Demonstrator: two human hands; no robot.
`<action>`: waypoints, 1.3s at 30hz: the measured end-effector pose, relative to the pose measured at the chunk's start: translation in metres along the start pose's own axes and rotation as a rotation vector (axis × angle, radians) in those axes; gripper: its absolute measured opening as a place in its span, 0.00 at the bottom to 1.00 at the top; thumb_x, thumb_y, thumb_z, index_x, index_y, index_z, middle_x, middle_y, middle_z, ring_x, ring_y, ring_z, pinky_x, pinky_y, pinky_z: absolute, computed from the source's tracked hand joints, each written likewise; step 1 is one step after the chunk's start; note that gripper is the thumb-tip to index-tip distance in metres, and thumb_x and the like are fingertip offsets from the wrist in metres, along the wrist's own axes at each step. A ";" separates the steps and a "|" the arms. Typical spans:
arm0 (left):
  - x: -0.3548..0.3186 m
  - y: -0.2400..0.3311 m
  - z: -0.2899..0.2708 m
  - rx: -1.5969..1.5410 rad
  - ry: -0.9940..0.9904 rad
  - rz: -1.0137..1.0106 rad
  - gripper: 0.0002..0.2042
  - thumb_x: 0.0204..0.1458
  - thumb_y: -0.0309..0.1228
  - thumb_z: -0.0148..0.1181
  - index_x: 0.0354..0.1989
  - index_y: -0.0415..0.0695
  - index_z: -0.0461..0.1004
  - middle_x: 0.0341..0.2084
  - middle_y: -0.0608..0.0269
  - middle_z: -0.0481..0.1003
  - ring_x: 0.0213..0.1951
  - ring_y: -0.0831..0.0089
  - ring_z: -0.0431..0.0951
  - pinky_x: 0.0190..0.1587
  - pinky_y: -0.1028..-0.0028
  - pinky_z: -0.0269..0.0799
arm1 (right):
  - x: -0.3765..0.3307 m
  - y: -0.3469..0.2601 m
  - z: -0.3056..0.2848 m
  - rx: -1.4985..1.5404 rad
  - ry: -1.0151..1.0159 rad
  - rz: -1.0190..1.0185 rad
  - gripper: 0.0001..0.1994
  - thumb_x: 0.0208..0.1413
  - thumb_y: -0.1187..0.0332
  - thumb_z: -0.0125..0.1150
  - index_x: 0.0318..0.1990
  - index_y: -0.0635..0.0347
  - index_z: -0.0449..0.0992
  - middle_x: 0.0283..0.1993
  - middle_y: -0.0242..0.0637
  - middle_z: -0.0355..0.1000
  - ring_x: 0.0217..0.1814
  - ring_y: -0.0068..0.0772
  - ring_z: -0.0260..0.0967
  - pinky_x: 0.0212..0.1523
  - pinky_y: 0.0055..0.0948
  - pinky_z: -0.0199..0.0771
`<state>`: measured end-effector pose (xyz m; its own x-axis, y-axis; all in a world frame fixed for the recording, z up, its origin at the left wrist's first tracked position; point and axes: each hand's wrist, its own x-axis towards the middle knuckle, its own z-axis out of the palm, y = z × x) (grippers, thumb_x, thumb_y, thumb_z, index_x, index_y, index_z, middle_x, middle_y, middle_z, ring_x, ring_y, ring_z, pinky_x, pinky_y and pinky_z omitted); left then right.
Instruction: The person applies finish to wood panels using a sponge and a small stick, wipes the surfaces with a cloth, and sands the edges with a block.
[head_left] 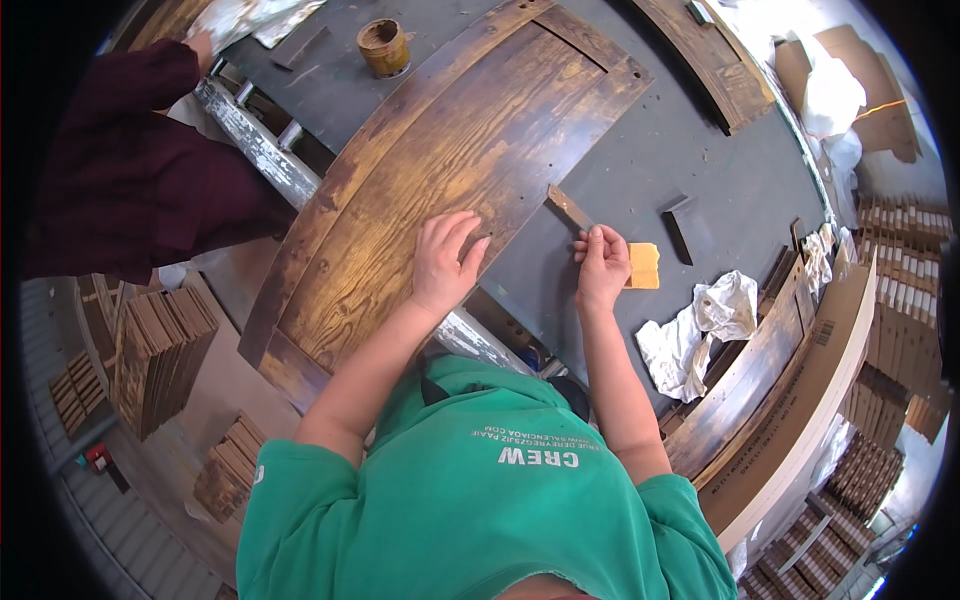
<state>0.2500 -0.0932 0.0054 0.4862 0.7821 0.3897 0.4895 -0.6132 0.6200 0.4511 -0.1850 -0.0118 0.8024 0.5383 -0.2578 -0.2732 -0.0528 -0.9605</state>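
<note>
Left hand flat on curved wood panel, right hand pinching a thin strip

Left hand (446, 262) lies open, fingers spread, pressing the stained curved panel (450, 170) on the dark table (640, 170). Right hand (601, 262) grips a narrow wooden strip (568, 206) just off the panel's edge, an orange pad (644, 266) touching it. White rag (700, 325) nearby; tin (384, 47) at far end

Curved stained wooden panel (440, 170) lies flat — thin brown-handled blade (570, 208) beside it.
</note>
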 end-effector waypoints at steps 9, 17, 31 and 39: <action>0.001 0.000 0.000 0.005 0.000 0.007 0.14 0.47 0.30 0.63 0.43 0.42 0.74 0.44 0.59 0.73 0.47 0.58 0.70 0.50 0.63 0.64 | -0.001 0.000 -0.003 0.028 -0.002 -0.012 0.08 0.60 0.70 0.56 0.41 0.66 0.71 0.32 0.37 0.74 0.28 0.19 0.69 0.28 0.17 0.70; -0.001 -0.001 0.001 0.004 -0.003 0.007 0.15 0.46 0.29 0.63 0.43 0.42 0.74 0.44 0.60 0.73 0.47 0.59 0.69 0.50 0.63 0.64 | -0.001 0.000 -0.003 0.091 0.069 -0.023 0.07 0.61 0.70 0.54 0.41 0.65 0.71 0.31 0.35 0.73 0.26 0.18 0.67 0.26 0.16 0.67; 0.000 0.000 0.001 0.012 0.000 0.006 0.15 0.46 0.30 0.63 0.43 0.42 0.74 0.44 0.60 0.73 0.47 0.59 0.70 0.50 0.64 0.64 | -0.001 0.001 -0.002 0.007 0.050 -0.046 0.08 0.61 0.68 0.56 0.41 0.65 0.71 0.31 0.36 0.74 0.27 0.18 0.67 0.27 0.15 0.68; 0.000 0.001 0.000 0.004 -0.011 -0.017 0.14 0.47 0.30 0.63 0.42 0.42 0.75 0.45 0.60 0.73 0.48 0.59 0.69 0.51 0.63 0.64 | 0.002 0.001 -0.002 0.003 0.023 -0.030 0.08 0.61 0.69 0.55 0.42 0.65 0.71 0.32 0.36 0.74 0.27 0.18 0.67 0.27 0.16 0.68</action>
<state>0.2508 -0.0935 0.0062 0.4856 0.7911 0.3719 0.5002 -0.6004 0.6239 0.4535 -0.1860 -0.0130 0.8222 0.5202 -0.2313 -0.2503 -0.0346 -0.9676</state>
